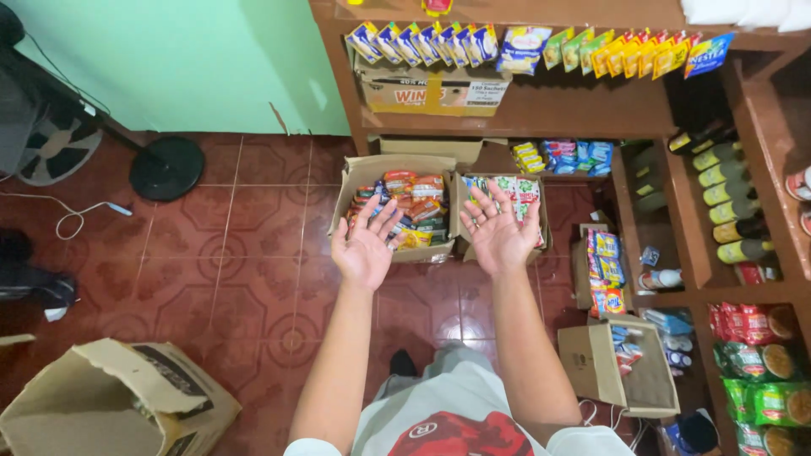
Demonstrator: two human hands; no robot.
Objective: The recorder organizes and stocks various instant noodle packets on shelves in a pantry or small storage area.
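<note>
both forearms are stretched forward over the red tiled floor (253, 253), palms turned up and facing the camera. the left hand (365, 245) is held with its grip apart, fingers spread and slightly curled, nothing enclosed. the right hand (500, 228) is posed the same way just beside it, grip apart and empty, a narrow gap kept between the two.

two open cardboard boxes are seen on the floor just beyond the fingertips. the left box (363, 173), filled with red and orange packets, lies directly past the left grip, its near edge partly covered by the fingers. the right box (541, 228), holding green and white sachets, lies directly past the right grip and is largely hidden by that palm. neither box is touched, as far as can be told.

far to the left of the left grip, a fan base (166, 167) is seen, and nearer the camera on that side one torn empty carton (118, 405). to the right of the right grip a smaller open box (591, 363) of sachets stands on the floor, and wooden shelves (676, 169) with one row of bottles and hanging sachet strips rise beyond it.
</note>
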